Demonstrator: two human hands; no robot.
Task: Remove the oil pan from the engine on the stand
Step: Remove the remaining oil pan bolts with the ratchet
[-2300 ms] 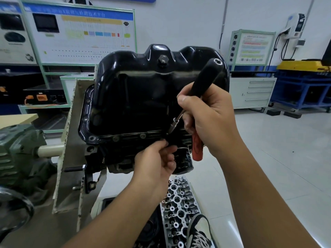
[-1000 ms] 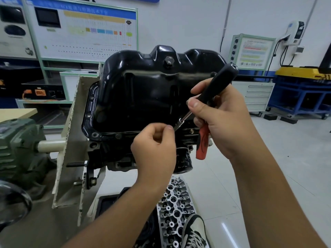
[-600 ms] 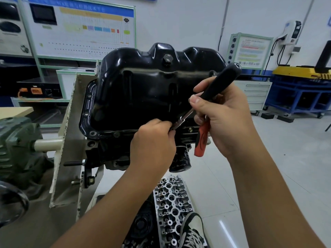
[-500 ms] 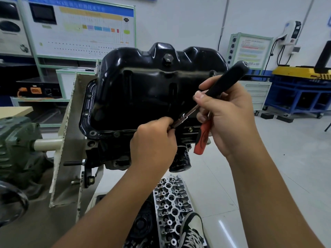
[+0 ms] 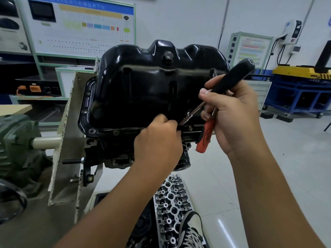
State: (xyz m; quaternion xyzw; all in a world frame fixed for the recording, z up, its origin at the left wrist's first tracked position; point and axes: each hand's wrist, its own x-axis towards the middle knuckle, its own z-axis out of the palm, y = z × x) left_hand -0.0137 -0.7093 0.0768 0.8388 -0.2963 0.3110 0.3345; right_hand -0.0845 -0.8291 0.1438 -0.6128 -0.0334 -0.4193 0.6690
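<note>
Oil pan stays bolted while the left hand pinches at its flange and the right hand clasps two tools; a slipping black-handled driver could jab those fingers

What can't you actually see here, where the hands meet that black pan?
Head view only:
- Tool tip: hidden behind the left hand at the oil pan flange.
- Left fingertips: curled out of sight.
- Orange-handled tool: working end covered by the right hand.
- Wall chart: text too small.
</note>
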